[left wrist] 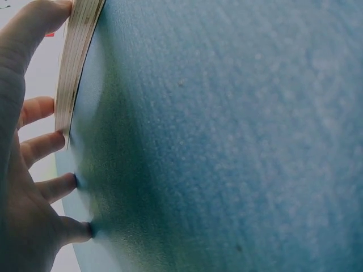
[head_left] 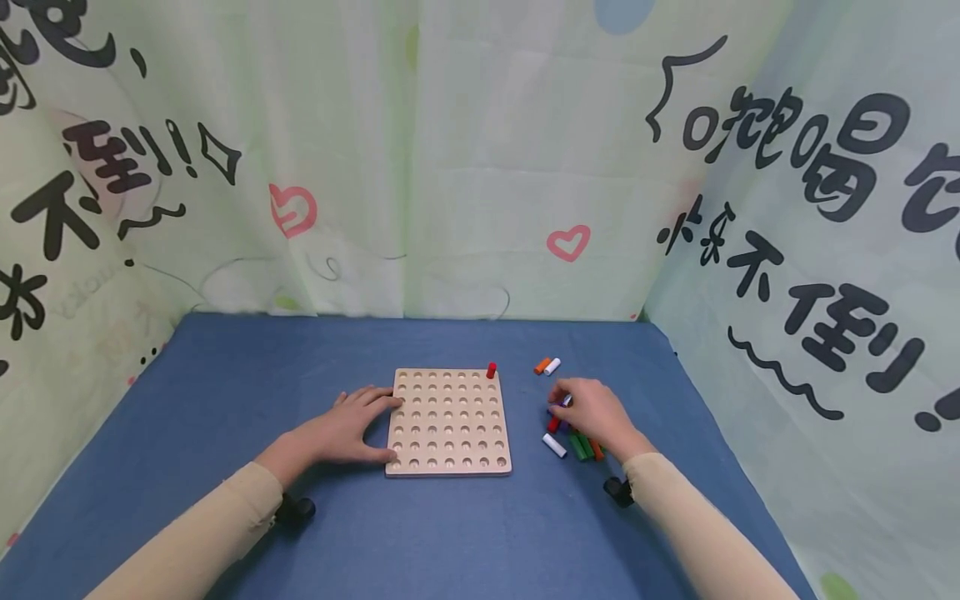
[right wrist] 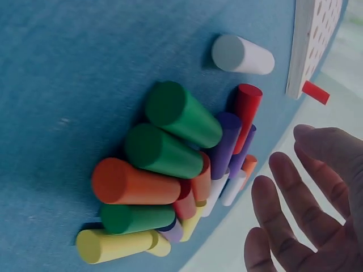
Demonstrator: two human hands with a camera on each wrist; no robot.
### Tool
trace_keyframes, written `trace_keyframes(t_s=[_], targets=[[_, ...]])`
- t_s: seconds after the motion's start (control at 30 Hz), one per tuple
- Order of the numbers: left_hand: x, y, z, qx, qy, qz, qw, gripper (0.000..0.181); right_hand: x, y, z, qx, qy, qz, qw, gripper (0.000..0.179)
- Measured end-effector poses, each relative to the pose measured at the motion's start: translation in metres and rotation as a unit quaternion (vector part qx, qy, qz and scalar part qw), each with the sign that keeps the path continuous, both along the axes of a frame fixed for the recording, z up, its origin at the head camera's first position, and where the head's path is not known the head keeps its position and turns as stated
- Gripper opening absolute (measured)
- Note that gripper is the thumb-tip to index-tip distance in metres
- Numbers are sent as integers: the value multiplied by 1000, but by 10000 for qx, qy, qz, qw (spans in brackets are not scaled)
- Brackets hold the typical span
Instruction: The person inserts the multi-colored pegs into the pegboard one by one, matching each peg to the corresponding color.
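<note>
A square wooden pegboard [head_left: 457, 422] with rows of round holes lies on the blue cloth. One red peg [head_left: 491, 371] stands upright in its far right corner. My left hand [head_left: 352, 427] is spread along the board's left side, thumb and some fingertips touching the edge. My right hand [head_left: 595, 414] hovers over a heap of coloured pegs, its fingers loosely bent with nothing between them in the right wrist view. That heap has green pegs [right wrist: 184, 116], an orange peg [right wrist: 136, 181], a yellow peg [right wrist: 113, 246], a red peg [right wrist: 248, 116] and purple ones; the hand partly hides it in the head view.
A white peg [head_left: 554, 446] lies at the heap's near left. Beyond the heap, an orange peg [head_left: 542, 365] and another white peg [head_left: 552, 367] lie side by side. Printed curtains [head_left: 480, 183] enclose the blue table [head_left: 450, 533] at the back and sides.
</note>
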State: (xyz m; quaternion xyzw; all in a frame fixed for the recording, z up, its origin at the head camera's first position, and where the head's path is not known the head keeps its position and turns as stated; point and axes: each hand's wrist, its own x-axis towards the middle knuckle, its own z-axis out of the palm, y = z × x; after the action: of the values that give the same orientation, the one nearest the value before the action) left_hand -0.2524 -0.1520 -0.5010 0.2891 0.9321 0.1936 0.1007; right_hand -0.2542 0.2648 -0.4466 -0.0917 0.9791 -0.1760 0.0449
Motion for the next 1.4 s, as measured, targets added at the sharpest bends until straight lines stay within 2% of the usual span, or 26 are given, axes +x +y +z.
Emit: trace_keyframes(t_s=[0.1,0.27,0.5,0.63,1.1,1.4], targets=[[1,0,0,-2,-10,2,10000,89,3,1,-3,180,12,116,9998,4],[1,0,2,11,-16,22,10000,90,6,2,-9,592,272,322,9974,1],[0,-1,4,-16,-20,-7,10000,91,11,3,-13,1013,589,539,9917,9],[0,0,4,-44,-12,-49,10000,91,11,3,-15,1120,610,592,9901,14],[-2,-2,5,-75,-79,-91,9999,91,9,-4,-22,1295,426,708,9881,15],[-2,-1,7,-62,-23,-77,9999,90,10,-5,-26,982,578,824,9901,12]])
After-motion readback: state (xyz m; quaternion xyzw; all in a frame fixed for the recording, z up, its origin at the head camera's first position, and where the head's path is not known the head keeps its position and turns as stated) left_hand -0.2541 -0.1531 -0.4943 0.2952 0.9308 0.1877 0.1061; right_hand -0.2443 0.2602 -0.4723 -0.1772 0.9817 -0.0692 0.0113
